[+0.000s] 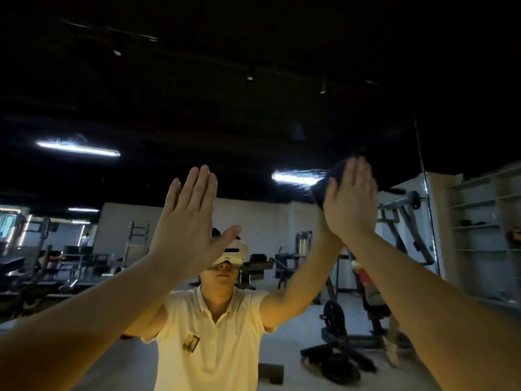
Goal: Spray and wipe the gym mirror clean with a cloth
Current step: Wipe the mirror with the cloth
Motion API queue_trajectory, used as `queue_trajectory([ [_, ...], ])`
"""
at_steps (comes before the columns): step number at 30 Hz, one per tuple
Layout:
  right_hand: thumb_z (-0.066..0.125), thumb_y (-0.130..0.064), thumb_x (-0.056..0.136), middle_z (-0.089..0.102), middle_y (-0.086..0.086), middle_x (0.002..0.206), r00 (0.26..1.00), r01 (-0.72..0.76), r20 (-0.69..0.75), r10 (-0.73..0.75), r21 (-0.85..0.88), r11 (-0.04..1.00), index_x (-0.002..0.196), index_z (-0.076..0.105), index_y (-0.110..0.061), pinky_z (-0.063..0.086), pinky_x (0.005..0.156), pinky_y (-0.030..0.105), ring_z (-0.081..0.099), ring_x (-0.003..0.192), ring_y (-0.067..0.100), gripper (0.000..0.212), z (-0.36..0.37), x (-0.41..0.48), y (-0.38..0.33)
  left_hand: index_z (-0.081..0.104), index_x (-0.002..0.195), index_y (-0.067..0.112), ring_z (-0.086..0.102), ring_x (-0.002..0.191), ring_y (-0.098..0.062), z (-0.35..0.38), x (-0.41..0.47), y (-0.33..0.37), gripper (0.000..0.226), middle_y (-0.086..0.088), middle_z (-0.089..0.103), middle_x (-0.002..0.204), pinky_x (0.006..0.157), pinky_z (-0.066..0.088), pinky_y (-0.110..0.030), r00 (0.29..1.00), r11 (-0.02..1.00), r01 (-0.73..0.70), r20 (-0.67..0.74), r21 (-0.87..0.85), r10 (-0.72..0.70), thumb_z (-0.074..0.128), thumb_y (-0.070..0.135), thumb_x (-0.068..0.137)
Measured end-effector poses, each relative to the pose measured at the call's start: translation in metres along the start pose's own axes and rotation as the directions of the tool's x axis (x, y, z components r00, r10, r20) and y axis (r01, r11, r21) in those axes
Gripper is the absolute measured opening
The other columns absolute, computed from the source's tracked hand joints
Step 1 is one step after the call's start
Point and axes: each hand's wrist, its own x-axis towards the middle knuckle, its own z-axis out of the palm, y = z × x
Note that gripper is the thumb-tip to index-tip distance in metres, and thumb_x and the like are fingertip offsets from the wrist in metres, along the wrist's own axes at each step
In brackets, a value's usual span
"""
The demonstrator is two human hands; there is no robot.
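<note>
Flat right hand (349,204) presses a bunched dark cloth (328,183) against glossy mirror (253,122).

The left hand (189,221) and right hand (349,198) are both raised, palms forward and flat, fingers straight.

Bare mirror (253,108) glass lies open from 10 to 2 o'clock above both hands. An open strip runs between the flat left hand (191,218) and the right hand (349,201), which presses the dark cloth (328,184). At 3 o'clock of the right hand, a vertical seam (421,159) and shelves (479,227) bound the pane.
</note>
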Motion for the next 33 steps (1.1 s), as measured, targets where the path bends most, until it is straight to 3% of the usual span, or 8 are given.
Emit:
queue_trajectory([
  [2, 0.017, -0.040, 0.108, 0.006, 0.022, 0.171, 0.975, -0.223, 0.021, 0.222, 0.094, 0.970, 0.163, 0.005, 0.000, 0.008, 0.129, 0.049, 0.007, 0.159, 0.033, 0.069, 0.000, 0.009, -0.005, 0.003, 0.165, 0.004, -0.005, 0.162, -0.029, 0.004, 0.000, 0.003, 0.101, -0.017, -0.004, 0.174, 0.131, 0.006, -0.054, 1.000, 1.000, 0.009, -0.008, -0.005, -0.010, 0.011, 0.079, 0.099],
  [4, 0.023, -0.036, 0.109, 0.005, 0.023, 0.171, 0.961, -0.277, 0.029, 0.276, 0.153, 0.948, 0.163, 0.005, 0.001, 0.005, 0.129, 0.048, 0.005, 0.159, 0.034, 0.068, 0.000, 0.015, -0.030, 0.000, 0.165, 0.004, -0.006, 0.162, -0.030, 0.007, -0.001, 0.004, 0.100, -0.017, -0.006, 0.174, 0.131, 0.005, -0.053, 1.000, 1.000, 0.014, -0.012, 0.000, -0.014, 0.012, 0.078, 0.100],
  [8, 0.021, -0.041, 0.108, 0.001, 0.017, 0.172, 0.994, 0.112, -0.021, -0.110, 0.149, 0.982, 0.164, 0.005, -0.007, 0.003, 0.130, 0.048, 0.000, 0.159, 0.031, 0.067, -0.003, 0.001, -0.099, 0.006, 0.165, 0.002, -0.002, 0.162, -0.030, 0.001, -0.001, 0.003, 0.101, -0.018, 0.000, 0.174, 0.130, 0.006, -0.053, 1.000, 0.999, 0.013, 0.013, 0.033, -0.014, 0.014, 0.078, 0.099],
  [11, 0.025, -0.041, 0.109, 0.001, 0.013, 0.173, 0.869, 0.487, 0.029, -0.493, 0.116, 0.865, 0.165, 0.006, -0.009, 0.001, 0.130, 0.045, -0.001, 0.160, 0.026, 0.067, -0.008, -0.023, -0.139, 0.017, 0.164, 0.000, 0.007, 0.162, -0.030, -0.012, -0.001, 0.009, 0.101, -0.020, 0.013, 0.173, 0.131, 0.005, -0.052, 0.998, 0.998, 0.059, -0.019, -0.035, -0.060, 0.016, 0.078, 0.099],
  [14, 0.026, -0.041, 0.110, 0.006, 0.009, 0.173, 0.785, 0.614, 0.043, -0.618, 0.079, 0.785, 0.165, 0.009, -0.011, -0.003, 0.129, 0.039, 0.002, 0.160, 0.022, 0.065, -0.010, -0.022, -0.121, 0.021, 0.163, -0.001, 0.014, 0.160, -0.032, -0.018, -0.007, 0.028, 0.097, -0.022, 0.021, 0.170, 0.131, 0.006, -0.050, 0.994, 0.992, 0.080, -0.067, -0.098, -0.086, 0.023, 0.073, 0.100],
  [25, 0.012, -0.044, 0.110, 0.004, 0.016, 0.172, 0.956, 0.291, 0.046, -0.288, -0.061, 0.955, 0.164, 0.004, -0.005, 0.004, 0.130, 0.042, 0.004, 0.160, 0.028, 0.067, -0.007, 0.044, 0.092, 0.010, 0.164, 0.000, 0.004, 0.162, -0.032, 0.012, 0.010, 0.139, 0.098, -0.021, 0.006, 0.173, 0.130, 0.010, -0.057, 1.000, 0.999, 0.016, 0.000, -0.029, -0.016, 0.021, 0.074, 0.101],
  [30, 0.007, -0.043, 0.105, 0.009, 0.022, 0.171, 0.998, -0.057, 0.000, 0.057, 0.011, 0.998, 0.163, 0.008, 0.002, 0.009, 0.130, 0.046, 0.010, 0.159, 0.032, 0.073, 0.003, 0.009, 0.129, 0.006, 0.164, 0.000, 0.001, 0.162, -0.031, 0.013, 0.007, 0.147, 0.098, -0.020, 0.003, 0.174, 0.130, 0.008, -0.055, 1.000, 0.999, 0.031, 0.003, 0.005, -0.031, 0.024, 0.074, 0.101],
  [33, 0.008, -0.044, 0.106, 0.002, 0.022, 0.171, 0.991, 0.129, 0.012, -0.130, 0.023, 0.991, 0.163, 0.003, 0.000, 0.007, 0.130, 0.047, 0.004, 0.159, 0.033, 0.072, 0.004, -0.035, 0.107, 0.007, 0.164, 0.001, 0.002, 0.162, -0.030, 0.009, 0.007, 0.151, 0.100, -0.020, 0.004, 0.174, 0.130, 0.007, -0.055, 0.998, 0.999, 0.054, 0.017, -0.001, -0.054, 0.020, 0.076, 0.100],
])
